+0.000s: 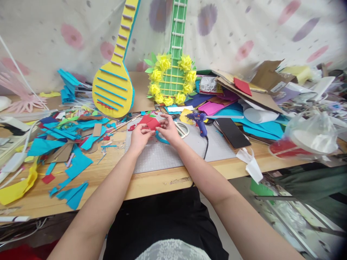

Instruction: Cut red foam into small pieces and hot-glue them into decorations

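Observation:
My left hand [141, 137] and my right hand [169, 129] pinch a small piece of red paper [152, 124] between their fingertips, above a grey cutting mat [173, 155]. More red paper lies just behind the fingers, so its exact outline is partly hidden. Beside my right hand rest scissors [184, 132] with pale handles. A blue curved strip [162, 138] shows below the fingers. A blue glue gun [200, 123] stands on the mat further right, its cord running toward the front edge.
Behind the mat lean a yellow paper instrument [112, 85] and a green one [177, 50] ringed with yellow paper flowers. Paper scraps [78, 162] cover the left side. A phone [232, 133], stacked paper [257, 124] and a bagged tub [303, 141] lie on the right.

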Motion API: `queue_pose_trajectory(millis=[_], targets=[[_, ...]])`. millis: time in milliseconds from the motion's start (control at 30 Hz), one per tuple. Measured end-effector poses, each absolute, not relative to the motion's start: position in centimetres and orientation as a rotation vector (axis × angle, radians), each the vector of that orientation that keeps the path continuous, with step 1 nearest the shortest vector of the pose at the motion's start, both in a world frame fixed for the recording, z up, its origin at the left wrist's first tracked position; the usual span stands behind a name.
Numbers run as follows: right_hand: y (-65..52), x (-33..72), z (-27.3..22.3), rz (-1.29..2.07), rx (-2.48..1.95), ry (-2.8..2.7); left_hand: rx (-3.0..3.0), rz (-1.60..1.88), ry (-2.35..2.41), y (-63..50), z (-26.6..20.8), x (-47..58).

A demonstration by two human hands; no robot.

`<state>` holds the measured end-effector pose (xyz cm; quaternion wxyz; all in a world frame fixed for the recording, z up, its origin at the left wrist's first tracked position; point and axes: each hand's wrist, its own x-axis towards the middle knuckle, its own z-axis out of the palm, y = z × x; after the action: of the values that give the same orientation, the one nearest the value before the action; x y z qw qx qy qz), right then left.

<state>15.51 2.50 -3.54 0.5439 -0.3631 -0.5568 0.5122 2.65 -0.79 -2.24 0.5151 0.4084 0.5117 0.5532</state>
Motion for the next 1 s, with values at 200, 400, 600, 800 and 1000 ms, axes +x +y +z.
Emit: queue_pose_trajectory(millis=[200, 400, 600, 800, 1000], targets=[[2.2, 15.3, -3.2, 1.222, -0.869, -1.293, 0.921, 1.304, 1.218, -1.1, -1.6, 2.8], [1.8, 15.3, -2.9, 1.333, -0.907, -1.137, 0.786, 1.333, 1.164, -1.2, -1.1, 2.7], [1.5, 15.2, -2.7, 1.4, -0.893, -1.049, 0.751, 1.326, 1.116, -1.1, -1.2, 2.7], [1.5, 14.7, -2.8, 1.298, -0.933, -1.029, 0.72, 1.324, 1.137, -1.2, -0.9, 2.9], [1.6, 14.7, -2.7, 1.294, -0.943, -1.041, 0.719, 1.313, 1.142, -1.2, -1.0, 2.9]])
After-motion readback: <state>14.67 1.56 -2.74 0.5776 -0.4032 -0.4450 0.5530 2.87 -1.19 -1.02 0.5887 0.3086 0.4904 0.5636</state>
